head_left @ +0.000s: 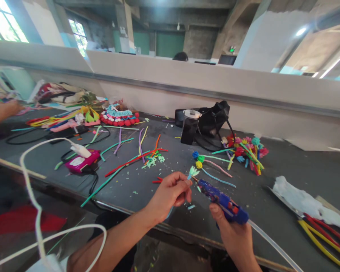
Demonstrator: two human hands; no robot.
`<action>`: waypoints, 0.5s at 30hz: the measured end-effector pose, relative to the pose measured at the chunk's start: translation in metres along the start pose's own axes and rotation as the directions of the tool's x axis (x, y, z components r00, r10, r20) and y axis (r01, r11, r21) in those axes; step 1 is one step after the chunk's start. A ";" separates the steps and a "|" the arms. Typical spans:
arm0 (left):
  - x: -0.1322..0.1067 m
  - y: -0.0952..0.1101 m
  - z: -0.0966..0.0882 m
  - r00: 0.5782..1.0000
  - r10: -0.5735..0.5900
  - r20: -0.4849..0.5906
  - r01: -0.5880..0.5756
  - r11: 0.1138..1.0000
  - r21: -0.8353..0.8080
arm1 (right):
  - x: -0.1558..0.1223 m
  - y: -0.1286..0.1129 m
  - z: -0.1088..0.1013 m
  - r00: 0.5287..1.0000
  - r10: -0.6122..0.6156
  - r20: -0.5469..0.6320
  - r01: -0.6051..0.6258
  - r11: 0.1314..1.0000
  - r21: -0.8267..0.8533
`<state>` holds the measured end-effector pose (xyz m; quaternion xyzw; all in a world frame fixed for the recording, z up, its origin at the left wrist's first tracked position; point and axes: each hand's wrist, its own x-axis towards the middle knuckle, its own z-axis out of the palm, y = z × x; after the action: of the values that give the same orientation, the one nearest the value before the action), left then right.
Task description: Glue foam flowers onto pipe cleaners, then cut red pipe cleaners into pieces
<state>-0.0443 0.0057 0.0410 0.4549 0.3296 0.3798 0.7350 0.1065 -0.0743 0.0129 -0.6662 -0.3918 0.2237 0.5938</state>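
Observation:
Between the closed fingertips of my left hand point(171, 194) is a small pale green pipe cleaner flower point(193, 172) with a light blue stem. My right hand point(234, 236) is wrapped round a blue hot glue gun point(222, 200), a clear glue stick point(272, 243) trailing from its back end. The gun's tip is right at the flower's base; whether they touch I cannot tell. Just beyond lie finished flowers with blue, green and yellow heads point(198, 164) on pipe cleaner stems. Light green clippings point(154, 160) are heaped further left.
Loose pipe cleaners point(124, 164) and a pink power strip point(82, 160) with a white cable lie left. A black bag point(215, 119), a phone point(189, 131) and a flower bunch point(248, 151) stand behind. Scissors point(308, 223) lie right. Another person's hand point(4, 111) shows far left.

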 end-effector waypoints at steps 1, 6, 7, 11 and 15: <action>0.000 0.000 0.000 1.000 0.003 -0.002 -0.003 1.000 0.002 | 0.000 0.000 0.000 1.000 0.004 -0.006 -0.004 1.000 0.001; 0.000 -0.001 0.000 1.000 0.005 -0.003 -0.005 1.000 0.005 | 0.002 0.005 -0.001 1.000 0.005 -0.015 -0.006 1.000 -0.016; 0.000 0.000 0.000 1.000 0.005 -0.004 -0.005 1.000 0.005 | 0.003 0.007 -0.002 1.000 -0.004 0.000 0.004 1.000 -0.021; 0.000 0.000 0.000 1.000 0.007 -0.004 -0.007 1.000 0.006 | 0.008 0.015 -0.005 0.998 -0.035 0.061 0.036 0.999 -0.027; 0.000 0.000 0.000 1.000 0.008 -0.005 -0.008 1.000 0.008 | 0.010 0.017 -0.005 0.999 -0.032 0.028 0.032 0.999 -0.012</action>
<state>-0.0443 0.0057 0.0409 0.4580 0.3314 0.3825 0.7308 0.1207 -0.0697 -0.0008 -0.6604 -0.4120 0.2210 0.5875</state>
